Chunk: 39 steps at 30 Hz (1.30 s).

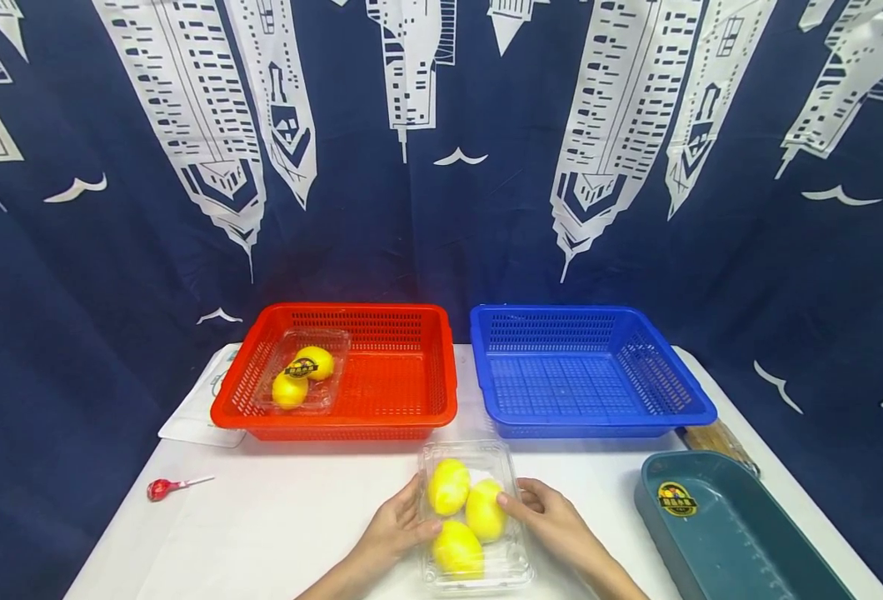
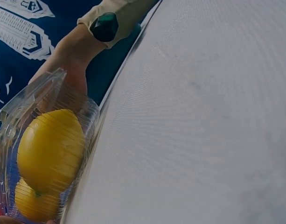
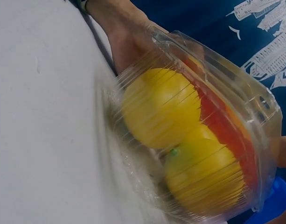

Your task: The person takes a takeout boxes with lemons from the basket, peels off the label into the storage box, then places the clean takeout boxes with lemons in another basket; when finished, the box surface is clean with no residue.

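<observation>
A clear plastic clamshell box (image 1: 512, 546) with three lemons (image 1: 458, 550) inside lies at the front middle of the white table, its lid down. My left hand (image 1: 395, 525) grips the box's left side, thumb over the top. On the opposite side my right hand (image 1: 554, 521) holds it, thumb on the lid and fingers along the edge. Through the ribbed wall, the left wrist view shows a lemon (image 2: 52, 149) large and close, with the right hand (image 2: 70, 67) behind. In the right wrist view two lemons (image 3: 161, 107) show, and the left hand (image 3: 129, 42) is partly hidden by the box.
Behind stands a red basket (image 1: 396, 421) containing a labelled clear box (image 1: 336, 350) with two lemons. Beside it is a blue basket (image 1: 599, 421). A teal bin (image 1: 741, 517) with a round black-and-yellow sticker (image 1: 676, 499) stands front right. A red lollipop (image 1: 159, 489) lies at left.
</observation>
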### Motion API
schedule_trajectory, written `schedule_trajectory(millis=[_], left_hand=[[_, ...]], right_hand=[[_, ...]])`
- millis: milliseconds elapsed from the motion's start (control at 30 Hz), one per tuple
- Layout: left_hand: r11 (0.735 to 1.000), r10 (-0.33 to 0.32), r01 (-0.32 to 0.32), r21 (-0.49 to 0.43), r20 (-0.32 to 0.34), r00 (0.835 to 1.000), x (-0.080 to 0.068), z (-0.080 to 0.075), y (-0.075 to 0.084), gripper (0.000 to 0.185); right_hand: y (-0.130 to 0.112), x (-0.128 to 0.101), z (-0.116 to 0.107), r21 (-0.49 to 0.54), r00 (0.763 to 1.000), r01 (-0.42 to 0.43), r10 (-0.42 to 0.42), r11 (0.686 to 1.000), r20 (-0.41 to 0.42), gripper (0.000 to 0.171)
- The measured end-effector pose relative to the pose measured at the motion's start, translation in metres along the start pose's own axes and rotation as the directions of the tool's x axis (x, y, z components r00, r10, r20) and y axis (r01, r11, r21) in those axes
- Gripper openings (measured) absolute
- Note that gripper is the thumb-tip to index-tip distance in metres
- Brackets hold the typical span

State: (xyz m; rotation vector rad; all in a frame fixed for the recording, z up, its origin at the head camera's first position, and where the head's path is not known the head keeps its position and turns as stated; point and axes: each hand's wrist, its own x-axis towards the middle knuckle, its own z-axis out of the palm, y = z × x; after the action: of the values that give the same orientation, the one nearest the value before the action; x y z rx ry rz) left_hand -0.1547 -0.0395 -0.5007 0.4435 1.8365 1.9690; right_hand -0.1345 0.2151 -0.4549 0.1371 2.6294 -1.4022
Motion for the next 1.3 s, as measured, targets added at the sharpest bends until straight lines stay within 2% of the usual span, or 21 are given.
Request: schedule_trajectory(millis=[100,167,233,333,467,733,800,1067,1300], left_hand=[[1.0,0.004,-0.004,0.007,0.004,1.0,-0.001,0.0,0.001,0.092],[1.0,0.007,-0.007,0.013,0.009,1.0,-0.001,0.0,0.001,0.092],[1.0,0.008,-0.008,0.01,0.014,1.0,-0.002,-0.001,0.001,0.092],[1.0,0.007,-0.007,0.011,0.016,1.0,-0.003,-0.002,0.001,0.092],[1.0,0.002,-0.002,0.0,0.003,1.0,-0.004,-0.003,0.0,0.092],[1.0,0.006,-0.006,0.019,-0.013,1.0,-0.004,-0.002,-0.002,0.09],[1.0,0.007,-0.007,0.025,-0.014,1.0,-0.005,-0.002,-0.002,0.091],[0.999,0.026,-0.026,0.035,-0.001,1.0,-0.006,-0.002,-0.002,0.091],[0.999,-0.028,0.029,0.044,-0.027,0.999,-0.002,0.0,0.0,0.08]], right_hand=[[0.004,0.0,0.0,0.081,0.993,0.054,-0.062,0.995,0.097,0.062],[0.006,0.001,-0.001,0.154,0.98,0.061,-0.088,0.986,0.178,0.063],[0.007,0.001,-0.002,0.23,0.963,0.04,-0.099,0.972,0.251,0.066],[0.009,0.002,-0.003,0.324,0.945,-0.031,-0.078,0.946,0.318,0.073],[0.011,0.003,-0.004,0.407,0.928,-0.051,-0.107,0.912,0.356,0.074],[0.014,0.006,0.0,0.504,0.885,-0.051,-0.195,0.862,0.423,0.061],[0.015,0.006,0.002,0.513,0.886,-0.046,-0.202,0.857,0.417,0.06],[0.019,0.007,0.006,0.45,0.911,0.003,-0.187,0.893,0.366,0.052],[0.023,0.005,0.005,0.439,0.919,0.014,-0.185,0.899,0.348,0.053]])
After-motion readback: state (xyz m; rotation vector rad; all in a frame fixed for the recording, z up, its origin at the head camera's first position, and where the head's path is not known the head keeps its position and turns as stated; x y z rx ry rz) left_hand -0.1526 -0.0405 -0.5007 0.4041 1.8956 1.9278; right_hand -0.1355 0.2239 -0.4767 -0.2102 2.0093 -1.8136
